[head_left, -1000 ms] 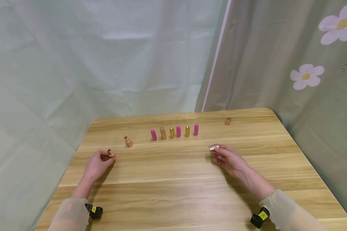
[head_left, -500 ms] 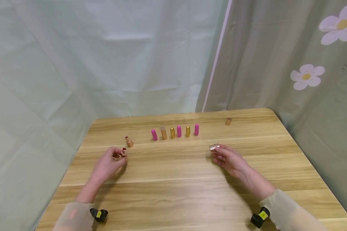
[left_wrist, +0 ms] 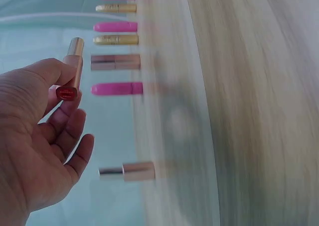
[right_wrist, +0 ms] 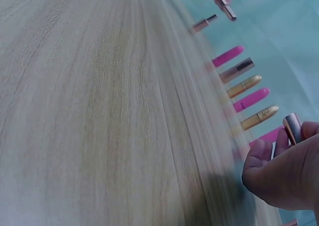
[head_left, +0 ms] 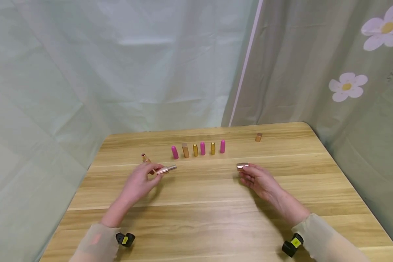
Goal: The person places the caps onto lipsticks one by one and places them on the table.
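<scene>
My left hand [head_left: 139, 185] pinches an uncapped rose-gold lipstick [head_left: 163, 170] above the table, tilted almost flat with its narrow end toward the right. The left wrist view shows the dark red bottom of this lipstick [left_wrist: 67, 93] facing the camera. Just behind the left hand, another uncapped rose-gold lipstick [head_left: 145, 158] stands upright, partly covered by the hand. On the right, my right hand [head_left: 262, 183] holds a shiny rose-gold lipstick cap [head_left: 242, 166] between thumb and fingers, lying sideways above the table. A wide gap separates the two hands.
Across the back middle stands a row of closed lipsticks: pink [head_left: 174, 152], rose-gold [head_left: 185, 150], gold [head_left: 195, 150] and more pink and gold ones. A small rose-gold cap [head_left: 258, 137] stands near the back right edge. Curtains hang behind the wooden table [head_left: 196, 218].
My left hand has moved right with the lipstick, which has gone from upright to nearly flat, passing in front of the standing lipstick. The right hand has stayed almost still with the cap.
</scene>
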`<state>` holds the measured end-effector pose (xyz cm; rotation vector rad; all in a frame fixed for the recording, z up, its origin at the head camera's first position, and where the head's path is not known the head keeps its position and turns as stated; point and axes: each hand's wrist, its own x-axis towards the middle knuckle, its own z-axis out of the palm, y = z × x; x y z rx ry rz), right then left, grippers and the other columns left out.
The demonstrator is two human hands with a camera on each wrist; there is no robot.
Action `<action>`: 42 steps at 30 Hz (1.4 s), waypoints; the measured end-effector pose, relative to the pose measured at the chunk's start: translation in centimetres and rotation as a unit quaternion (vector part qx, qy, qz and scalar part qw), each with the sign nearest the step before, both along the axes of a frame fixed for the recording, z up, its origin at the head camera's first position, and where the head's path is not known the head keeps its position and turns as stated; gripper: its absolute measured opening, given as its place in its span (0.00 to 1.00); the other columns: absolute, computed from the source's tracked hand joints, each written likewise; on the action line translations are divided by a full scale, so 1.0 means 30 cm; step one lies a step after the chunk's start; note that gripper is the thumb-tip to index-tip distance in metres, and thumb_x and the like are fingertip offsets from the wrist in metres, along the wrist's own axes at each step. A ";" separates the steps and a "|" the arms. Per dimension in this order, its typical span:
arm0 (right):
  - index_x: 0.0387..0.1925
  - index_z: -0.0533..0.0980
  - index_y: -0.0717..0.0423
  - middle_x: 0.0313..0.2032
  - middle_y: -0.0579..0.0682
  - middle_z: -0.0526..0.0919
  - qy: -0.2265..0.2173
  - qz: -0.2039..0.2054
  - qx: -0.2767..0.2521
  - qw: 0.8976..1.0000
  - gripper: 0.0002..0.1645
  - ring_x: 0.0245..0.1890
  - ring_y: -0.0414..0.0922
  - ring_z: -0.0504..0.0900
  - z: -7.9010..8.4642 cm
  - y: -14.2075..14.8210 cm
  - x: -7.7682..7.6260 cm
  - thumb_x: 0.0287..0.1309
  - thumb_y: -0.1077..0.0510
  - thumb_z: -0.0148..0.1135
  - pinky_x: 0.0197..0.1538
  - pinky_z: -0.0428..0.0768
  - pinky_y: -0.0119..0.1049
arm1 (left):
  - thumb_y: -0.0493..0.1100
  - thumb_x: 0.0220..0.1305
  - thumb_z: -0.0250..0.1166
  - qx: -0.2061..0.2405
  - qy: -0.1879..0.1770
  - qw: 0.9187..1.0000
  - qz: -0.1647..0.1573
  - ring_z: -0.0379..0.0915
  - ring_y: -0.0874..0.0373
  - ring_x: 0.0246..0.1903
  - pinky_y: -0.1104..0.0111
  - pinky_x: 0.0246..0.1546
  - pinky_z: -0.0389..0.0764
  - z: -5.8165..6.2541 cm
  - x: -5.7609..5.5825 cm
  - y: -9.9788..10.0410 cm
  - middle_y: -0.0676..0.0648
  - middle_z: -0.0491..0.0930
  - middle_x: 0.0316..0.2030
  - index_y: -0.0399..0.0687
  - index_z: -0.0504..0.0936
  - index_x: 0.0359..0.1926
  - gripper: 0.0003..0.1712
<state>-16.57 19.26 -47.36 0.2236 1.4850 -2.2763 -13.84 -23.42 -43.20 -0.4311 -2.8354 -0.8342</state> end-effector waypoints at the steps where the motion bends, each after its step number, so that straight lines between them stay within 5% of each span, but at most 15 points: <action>1: 0.48 0.76 0.54 0.42 0.45 0.86 0.002 0.001 0.000 1.000 0.05 0.50 0.45 0.82 -0.001 -0.001 -0.001 0.74 0.60 0.57 0.59 0.79 0.40 | 0.43 0.68 0.70 0.000 -0.001 1.000 -0.002 0.77 0.52 0.43 0.54 0.43 0.78 0.000 -0.002 0.010 0.50 0.83 0.42 0.47 0.86 0.51 0.12; 25: 0.58 0.73 0.62 0.40 0.45 0.88 0.017 0.014 0.013 1.000 0.19 0.49 0.45 0.84 0.039 -0.148 -0.005 0.69 0.61 0.63 0.66 0.72 0.50 | 0.47 0.65 0.73 0.032 -0.029 0.997 -0.062 0.75 0.56 0.48 0.57 0.50 0.77 0.017 -0.068 0.328 0.55 0.82 0.47 0.58 0.86 0.47 0.10; 42: 0.62 0.70 0.67 0.45 0.49 0.86 0.014 0.021 0.019 1.000 0.24 0.60 0.55 0.78 0.045 -0.234 0.009 0.68 0.63 0.64 0.69 0.69 0.54 | 0.47 0.64 0.74 0.057 -0.032 0.994 -0.083 0.75 0.58 0.48 0.59 0.51 0.78 -0.004 -0.071 0.406 0.56 0.82 0.48 0.57 0.86 0.47 0.12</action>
